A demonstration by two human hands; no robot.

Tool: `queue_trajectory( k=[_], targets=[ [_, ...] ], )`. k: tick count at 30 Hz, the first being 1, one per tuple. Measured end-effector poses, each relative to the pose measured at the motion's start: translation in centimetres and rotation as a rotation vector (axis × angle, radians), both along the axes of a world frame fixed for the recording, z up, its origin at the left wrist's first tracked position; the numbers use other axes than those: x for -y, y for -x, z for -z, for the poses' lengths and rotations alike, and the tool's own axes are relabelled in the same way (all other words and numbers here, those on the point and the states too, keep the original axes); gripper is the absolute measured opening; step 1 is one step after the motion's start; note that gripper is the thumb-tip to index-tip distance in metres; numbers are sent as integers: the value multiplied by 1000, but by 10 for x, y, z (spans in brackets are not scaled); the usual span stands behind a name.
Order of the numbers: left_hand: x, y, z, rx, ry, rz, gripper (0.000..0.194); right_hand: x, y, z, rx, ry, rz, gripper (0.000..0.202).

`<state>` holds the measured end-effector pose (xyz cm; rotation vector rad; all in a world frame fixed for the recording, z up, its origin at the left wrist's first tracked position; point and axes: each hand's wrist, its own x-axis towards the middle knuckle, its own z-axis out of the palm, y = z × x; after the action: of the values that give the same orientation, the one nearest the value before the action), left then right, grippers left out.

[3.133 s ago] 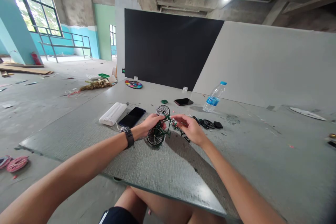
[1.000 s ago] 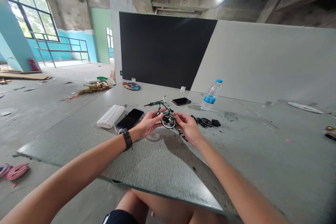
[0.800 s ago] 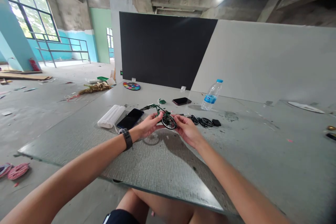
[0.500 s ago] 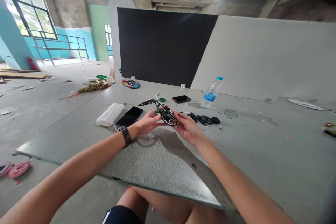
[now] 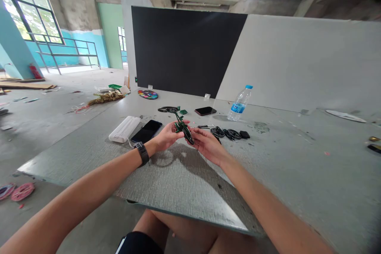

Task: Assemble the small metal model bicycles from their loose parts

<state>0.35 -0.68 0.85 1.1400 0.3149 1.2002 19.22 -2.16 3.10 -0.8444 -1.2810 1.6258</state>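
Note:
A small green model bicycle [image 5: 180, 122] with black wheels is held above the table in front of me. My left hand [image 5: 167, 136] grips its frame from the left side. My right hand [image 5: 208, 145] has its fingers closed on the near wheel [image 5: 187, 135], which is seen almost edge-on. The far wheel [image 5: 168, 109] points away to the left. Right of my hands, spare black wheels [image 5: 232, 134] and a small black piece [image 5: 244, 134] lie on the table, with a thin tool [image 5: 205, 127] beside them.
A white power bank [image 5: 124, 129] and a dark phone [image 5: 147, 131] lie left of my hands. Farther back are another phone [image 5: 205, 110], a colourful palette [image 5: 148, 94] and a water bottle [image 5: 239, 104]. A black and white panel [image 5: 190, 51] stands behind.
The model bicycle has turned in my hands, so its near wheel has gone from face-on to nearly edge-on. My right hand has shifted slightly left.

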Motion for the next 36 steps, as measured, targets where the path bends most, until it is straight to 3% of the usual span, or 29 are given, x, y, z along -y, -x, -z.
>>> queue_trajectory(
  k=[3,7,8,11,14,19,26,36],
  targets=[
    [2,-1,-3,24,45,-50,48,-3,-2,-2,169,-166,27,34],
    [0,-1,-8,59,188,-251,42,-17,-24,-11,646,-642,332,38],
    [-2,-1,-9,52,229,-297,42,-21,-32,-14,774,-742,354,34],
    [-6,0,-8,-13,346,-398,40,-30,-51,-18,1043,-885,234,22],
    [-8,0,-8,-56,370,-427,40,-34,-57,-12,1179,-942,63,19],
    [-4,-3,-9,-68,339,-402,43,-40,-53,7,1167,-1016,-3,29],
    [-7,-3,-3,-91,303,-387,45,-42,-50,13,1340,-914,15,31],
    [-9,-4,2,-144,311,-396,47,-42,-45,14,1376,-856,62,32]
  ],
)
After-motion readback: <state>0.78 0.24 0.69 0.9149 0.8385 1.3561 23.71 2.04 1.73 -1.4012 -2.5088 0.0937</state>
